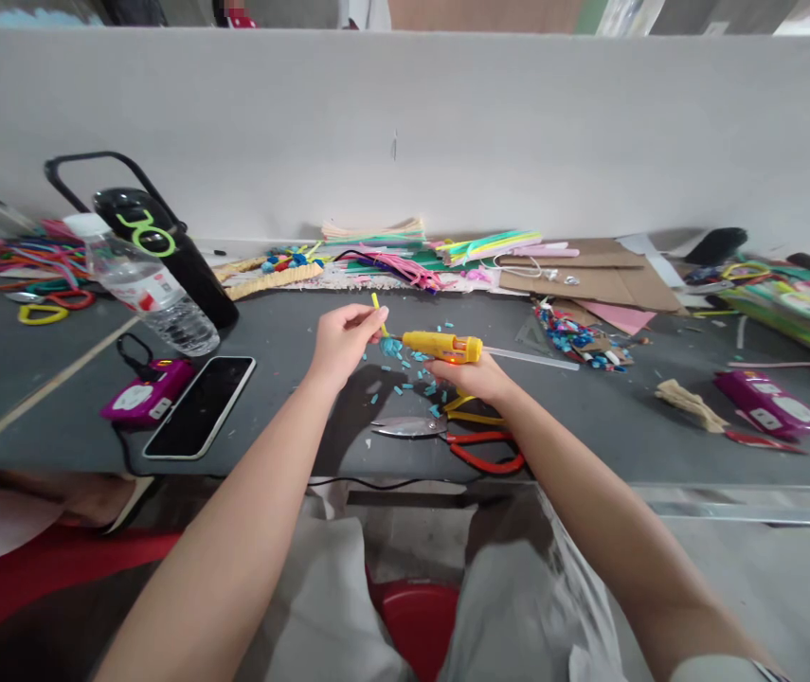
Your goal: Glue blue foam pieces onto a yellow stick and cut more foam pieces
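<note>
Grey desk point(624, 426) is stretching below; my left hand point(342, 345) is pinching a thin yellow strip point(375, 300), my right hand point(477, 377) gripping a yellow plastic glue gun point(429, 342), nozzle point(395, 338) beside those pinching fingers—slipping could be burning them.

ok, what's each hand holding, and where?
Left hand: thin yellow stick, pinched partway along. Right hand: yellow glue gun, gripped below its barrel.

My grey tabletop point(618, 417) carries scissors point(423, 429), scattered blue snippets point(408, 385), a smartphone point(200, 409) beside a purple socket block point(135, 403), a plastic water bottle point(155, 298) and a black flask point(195, 275).
</note>
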Available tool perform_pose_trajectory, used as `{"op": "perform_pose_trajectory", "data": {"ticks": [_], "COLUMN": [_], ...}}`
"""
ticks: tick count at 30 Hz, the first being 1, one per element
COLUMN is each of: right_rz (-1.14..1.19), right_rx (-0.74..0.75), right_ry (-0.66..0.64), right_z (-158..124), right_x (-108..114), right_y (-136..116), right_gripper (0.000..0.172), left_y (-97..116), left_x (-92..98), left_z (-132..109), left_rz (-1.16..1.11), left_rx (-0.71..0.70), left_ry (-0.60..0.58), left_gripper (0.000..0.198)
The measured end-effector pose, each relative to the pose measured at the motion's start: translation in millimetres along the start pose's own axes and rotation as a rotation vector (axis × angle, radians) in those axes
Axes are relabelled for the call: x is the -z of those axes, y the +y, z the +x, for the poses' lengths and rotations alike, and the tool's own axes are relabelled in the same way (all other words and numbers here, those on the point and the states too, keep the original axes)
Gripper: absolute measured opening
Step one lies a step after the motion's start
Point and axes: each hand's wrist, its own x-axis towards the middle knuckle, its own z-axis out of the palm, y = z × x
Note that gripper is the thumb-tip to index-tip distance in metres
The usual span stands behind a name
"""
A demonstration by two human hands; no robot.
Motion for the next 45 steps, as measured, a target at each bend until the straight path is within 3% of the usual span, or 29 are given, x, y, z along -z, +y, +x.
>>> {"op": "perform_pose_trajectory", "data": {"ticks": [26,38,42,45], "right_rz": [-0.091,-0.103,-0.038,0.003], "right_rx": [-0.001,-0.024,0.036,0.043], "right_ry": [0.011,0.031,0.107,0.241], "right_z": [1,2,4,8], "right_x": [1,3,12,30], "right_y": [5,12,13,19], "right_gripper": [0.023,0.024,0.027,0.042], "left_y": [3,8,12,14], "left_x": [2.2,7.3,15.2,17.9], "left_z": [1,4,6,6], "left_rz": [-0.05,-0.177,-0.241,-0.245], "left_rx": [0.004,0.05,0.052,0.051], "left_ry": [0.018,0.053,0.094,0.098], "left_gripper": [0.034,0.033,0.033,0.031]}}
